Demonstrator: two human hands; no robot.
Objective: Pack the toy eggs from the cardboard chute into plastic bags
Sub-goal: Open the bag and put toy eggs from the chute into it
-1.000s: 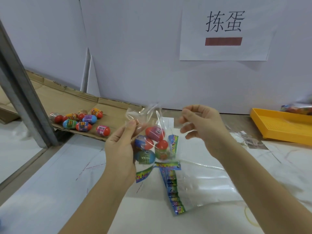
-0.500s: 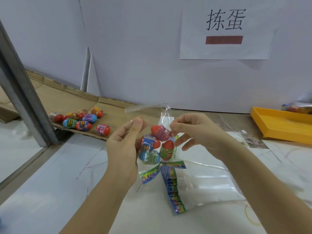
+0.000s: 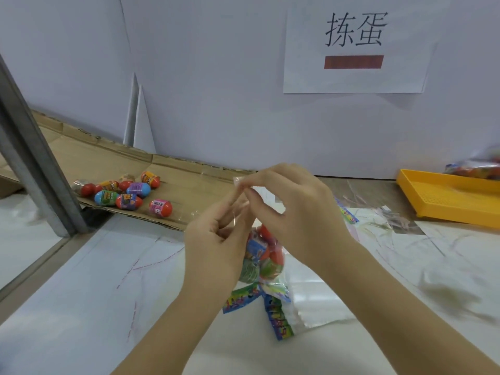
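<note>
Hanging between both hands: clear plastic bag (image 3: 237,182), mouth gathered at the top. Inside, a clump of toy eggs (image 3: 258,255), with red, blue and green shells seen; count unclear, partly hidden by the hands. They sit in the bag's bottom, below and between the two grips, above the table.

Grips: left hand (image 3: 216,239) pinches the bag's neck from the left, fingers curled; right hand (image 3: 295,209) pinches the top edge from the right, its fingertips meeting the other's.

Under the bag, on the white table (image 3: 81,307): flat stack of empty bags (image 3: 311,301) with colourful printed strips (image 3: 276,315).

Far left: cardboard chute (image 3: 189,190), a cluster of loose eggs (image 3: 130,193) lying on it near a grey metal post (image 3: 35,169).

Far right: yellow tray (image 3: 446,201); a filled bag (image 3: 476,169) at its far end, contents blurred.

Paper sign (image 3: 354,50) on the wall behind.
</note>
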